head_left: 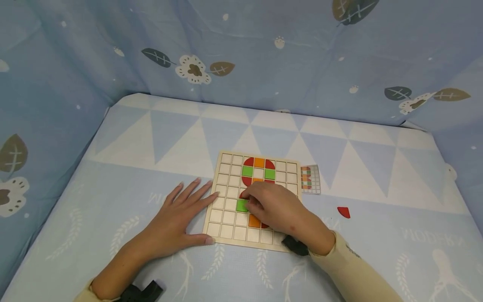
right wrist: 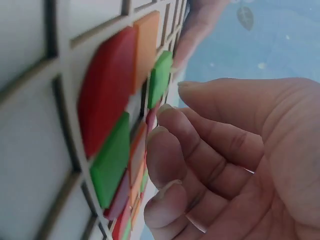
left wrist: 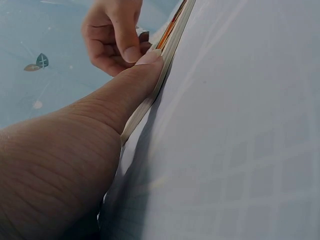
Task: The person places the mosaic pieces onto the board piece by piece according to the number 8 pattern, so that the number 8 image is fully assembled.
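Observation:
A wooden grid board (head_left: pixel 229 218) lies on the table, with red quarter-round, orange square and green square pieces set in its middle columns. My left hand (head_left: pixel 181 216) lies spread at the board's left side, fingertips and thumb touching its edge; in the left wrist view the thumb (left wrist: pixel 120 90) rests along that edge. Over the board, my right hand (head_left: pixel 277 205) has bent fingers close to a red piece (head_left: pixel 242 194) and a green square (head_left: pixel 242 205). No piece shows between thumb and fingers (right wrist: pixel 165 155) in the right wrist view. This hand hides part of the pattern.
A small pattern card (head_left: pixel 311 179) lies against the board's right side, partly covered by it. One loose red quarter-round piece (head_left: pixel 344 212) is on the table farther right. Patterned blue fabric (head_left: pixel 264 54) rises behind the table and at its sides.

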`<state>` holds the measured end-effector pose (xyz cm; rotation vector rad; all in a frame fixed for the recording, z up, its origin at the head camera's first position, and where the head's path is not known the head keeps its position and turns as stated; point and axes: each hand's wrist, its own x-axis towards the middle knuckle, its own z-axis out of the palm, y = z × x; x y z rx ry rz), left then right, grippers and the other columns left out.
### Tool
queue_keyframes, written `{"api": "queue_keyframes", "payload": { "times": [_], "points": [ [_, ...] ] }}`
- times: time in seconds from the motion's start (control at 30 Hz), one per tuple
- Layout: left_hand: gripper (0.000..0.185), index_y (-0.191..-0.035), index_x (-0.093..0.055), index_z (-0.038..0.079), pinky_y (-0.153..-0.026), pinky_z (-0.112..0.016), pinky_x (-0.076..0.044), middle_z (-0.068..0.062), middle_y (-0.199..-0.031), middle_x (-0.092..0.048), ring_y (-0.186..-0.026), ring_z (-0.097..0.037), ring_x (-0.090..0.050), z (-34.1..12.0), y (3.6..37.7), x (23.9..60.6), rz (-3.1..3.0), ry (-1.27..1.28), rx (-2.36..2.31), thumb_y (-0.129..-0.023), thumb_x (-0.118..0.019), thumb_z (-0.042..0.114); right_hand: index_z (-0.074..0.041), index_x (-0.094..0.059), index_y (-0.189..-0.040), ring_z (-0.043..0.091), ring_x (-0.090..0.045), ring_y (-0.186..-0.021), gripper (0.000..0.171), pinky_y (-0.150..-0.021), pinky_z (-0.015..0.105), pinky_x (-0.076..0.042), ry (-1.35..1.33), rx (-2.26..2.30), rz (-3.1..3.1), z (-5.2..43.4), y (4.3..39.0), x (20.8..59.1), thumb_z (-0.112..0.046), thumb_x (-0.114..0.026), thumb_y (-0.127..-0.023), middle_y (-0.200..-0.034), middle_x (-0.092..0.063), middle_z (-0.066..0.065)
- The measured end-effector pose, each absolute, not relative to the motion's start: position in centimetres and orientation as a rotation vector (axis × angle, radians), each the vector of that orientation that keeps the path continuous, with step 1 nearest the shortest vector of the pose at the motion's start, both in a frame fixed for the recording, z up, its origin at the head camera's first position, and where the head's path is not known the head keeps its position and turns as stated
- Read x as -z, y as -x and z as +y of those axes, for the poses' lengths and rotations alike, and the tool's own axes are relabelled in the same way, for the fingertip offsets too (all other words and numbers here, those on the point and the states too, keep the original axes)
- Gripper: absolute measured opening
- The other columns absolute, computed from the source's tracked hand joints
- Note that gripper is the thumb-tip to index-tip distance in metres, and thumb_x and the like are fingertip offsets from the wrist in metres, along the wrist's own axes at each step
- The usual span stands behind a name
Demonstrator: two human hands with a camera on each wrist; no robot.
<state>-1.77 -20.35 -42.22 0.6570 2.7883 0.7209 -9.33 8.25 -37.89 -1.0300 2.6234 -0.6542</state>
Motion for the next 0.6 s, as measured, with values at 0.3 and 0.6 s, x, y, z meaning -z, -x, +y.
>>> {"api": "queue_keyframes", "payload": {
  "times": [0.3, 0.6],
  "points": [
    [0.104, -0.166, -0.030, 0.033, -0.127, -0.049, 0.003, 0.009, -0.174, -0.013, -0.161, -0.022, 0.001, -20.4, 1.8, 42.1, 2.788, -0.630, -0.719, -0.081, -0.075, 0.073, -0.012, -0.075, -0.114, 0.011, -0.057, -0.082, 0.017, -0.075, 0.032, -0.051, 1.005, 0.710, 2.691, 9.8, 10.1, 35.9, -0.020, -0.072, -0.099, -0.096, -0.067, -0.007],
    [0.105, -0.166, -0.030, 0.035, -0.126, -0.050, 0.003, 0.011, -0.174, -0.013, -0.161, -0.020, 0.002, -20.1, 1.7, 42.3, 2.779, -0.604, -0.730, -0.079, -0.078, 0.072, -0.011, -0.072, -0.123, 0.011, -0.060, -0.089, 0.025, -0.073, 0.035, -0.052, 0.830, 0.755, 2.756, 15.0, 10.6, 32.9, -0.024, -0.071, -0.101, -0.102, -0.068, -0.007]
  ]
}}
